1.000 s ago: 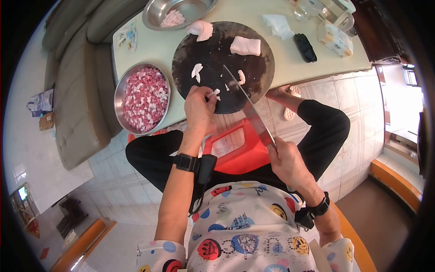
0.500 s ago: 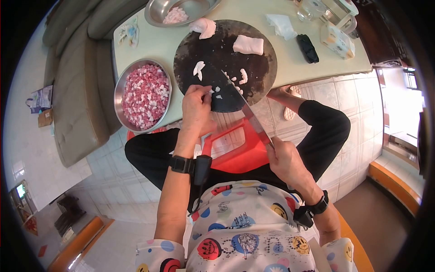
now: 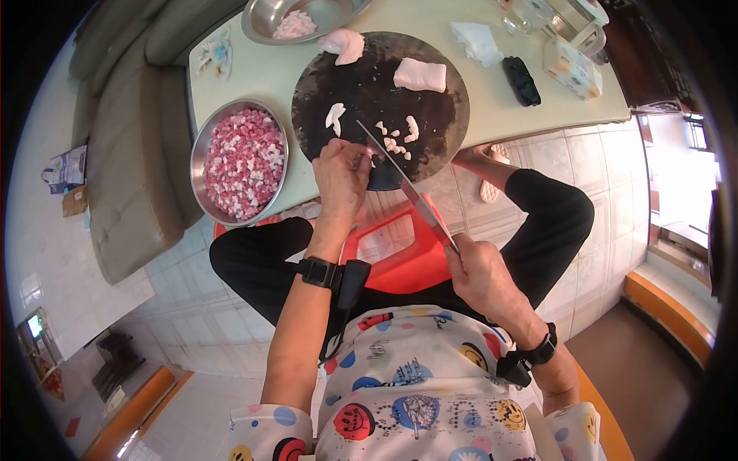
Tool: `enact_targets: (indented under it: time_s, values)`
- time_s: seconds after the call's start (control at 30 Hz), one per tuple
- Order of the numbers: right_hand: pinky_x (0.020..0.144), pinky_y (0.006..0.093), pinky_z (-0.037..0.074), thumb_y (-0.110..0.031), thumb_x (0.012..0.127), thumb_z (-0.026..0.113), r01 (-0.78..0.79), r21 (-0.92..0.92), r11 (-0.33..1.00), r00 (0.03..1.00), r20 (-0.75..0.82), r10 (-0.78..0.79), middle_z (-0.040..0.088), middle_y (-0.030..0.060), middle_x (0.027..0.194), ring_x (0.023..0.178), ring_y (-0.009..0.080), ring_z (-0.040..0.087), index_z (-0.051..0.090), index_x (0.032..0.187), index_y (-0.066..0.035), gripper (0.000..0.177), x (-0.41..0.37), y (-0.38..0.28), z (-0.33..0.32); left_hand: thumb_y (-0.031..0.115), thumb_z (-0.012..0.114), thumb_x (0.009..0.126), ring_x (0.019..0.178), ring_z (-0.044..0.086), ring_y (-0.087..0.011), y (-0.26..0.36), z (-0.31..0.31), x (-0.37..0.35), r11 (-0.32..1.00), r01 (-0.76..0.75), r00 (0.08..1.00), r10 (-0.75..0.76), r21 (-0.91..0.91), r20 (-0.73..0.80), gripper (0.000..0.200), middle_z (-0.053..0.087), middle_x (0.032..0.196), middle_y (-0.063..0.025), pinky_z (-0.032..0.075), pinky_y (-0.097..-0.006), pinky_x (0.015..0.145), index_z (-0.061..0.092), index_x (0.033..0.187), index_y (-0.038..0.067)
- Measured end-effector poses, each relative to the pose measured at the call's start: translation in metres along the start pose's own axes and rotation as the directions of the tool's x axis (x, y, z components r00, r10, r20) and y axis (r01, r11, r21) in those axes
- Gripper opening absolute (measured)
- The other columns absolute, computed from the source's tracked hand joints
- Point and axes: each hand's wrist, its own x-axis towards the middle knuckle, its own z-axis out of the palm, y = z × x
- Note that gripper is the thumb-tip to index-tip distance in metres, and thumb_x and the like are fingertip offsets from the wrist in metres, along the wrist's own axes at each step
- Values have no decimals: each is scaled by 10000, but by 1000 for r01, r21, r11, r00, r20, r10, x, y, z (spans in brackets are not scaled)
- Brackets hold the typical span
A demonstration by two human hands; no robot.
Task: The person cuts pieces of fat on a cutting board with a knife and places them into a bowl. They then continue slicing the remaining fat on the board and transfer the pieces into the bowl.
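Observation:
A long knife is gripped at its handle by my right hand, its blade slanting up and left over the round dark cutting board. My left hand bends its fingers together at the board's near edge, close to the blade's left side. A small piece of white fat shows at its fingertips, mostly hidden. Right of the blade lie several small white bits and a longer strip. Another white strip rests above my left hand.
A pale slab and a folded white piece lie farther back on the board. Left stands a metal bowl of diced pink meat; behind is another metal bowl. A black object and a tissue pack are at right.
The knife has shifted slightly left, towards my left fingers. My left hand has moved a little right and turned. More small white bits now lie right of the blade.

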Motion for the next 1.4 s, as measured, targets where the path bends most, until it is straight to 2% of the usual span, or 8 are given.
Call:
enact_targets:
  time_s: [0.07,0.4,0.47,0.87,1.2,1.27,1.4]
  values:
    - [563,496,457,-91,876,541,-2,-21,1000,1000,9,2,538,261,583,596,450,570,493,781,58,183,0,-1,0,111,728,708,861,566,-242,-5,4,-2,998,61,998,-60,-32,24,112,582,836,-37,383,-374,726,686,812,116]
    - [553,491,456,-85,869,542,20,-65,998,1000,-10,-20,532,245,562,566,435,566,492,762,49,179,3,2,2,101,723,696,824,568,-230,-2,4,1,993,100,995,-100,-59,6,113,584,804,-26,375,-358,725,685,803,109]
    - [550,490,454,-82,868,543,18,-75,997,1000,-19,-20,531,245,561,563,433,565,492,757,49,179,3,3,3,35,702,720,683,642,-269,3,0,2,998,46,999,-47,-44,-24,95,629,791,-121,504,-339,633,685,810,12]
    - [542,477,453,-76,870,551,11,-20,1000,999,-39,-12,517,242,549,562,428,563,486,761,52,180,1,2,0,68,724,710,691,642,-269,8,0,4,1000,24,999,-24,-8,-29,95,636,778,-113,506,-348,647,685,787,28]
    - [539,474,456,-63,857,550,16,-58,998,1000,8,-16,521,233,549,553,419,565,483,774,53,158,2,2,0,63,701,699,698,641,-290,7,2,5,999,44,998,-44,-4,-33,90,632,763,-124,503,-360,647,680,777,23]
    - [540,475,456,-65,857,549,19,-63,998,1000,11,-18,521,234,549,553,421,564,482,776,54,159,2,3,0,133,722,681,821,566,-218,1,7,3,990,134,991,-133,-31,24,102,591,790,-5,354,-357,734,680,773,123]
    - [552,487,451,-65,866,539,8,-1,1000,1000,30,-8,520,243,559,561,437,555,486,786,66,162,5,2,0,128,724,678,808,569,-215,2,7,4,987,153,988,-152,-53,25,100,590,768,2,357,-357,730,683,769,122]
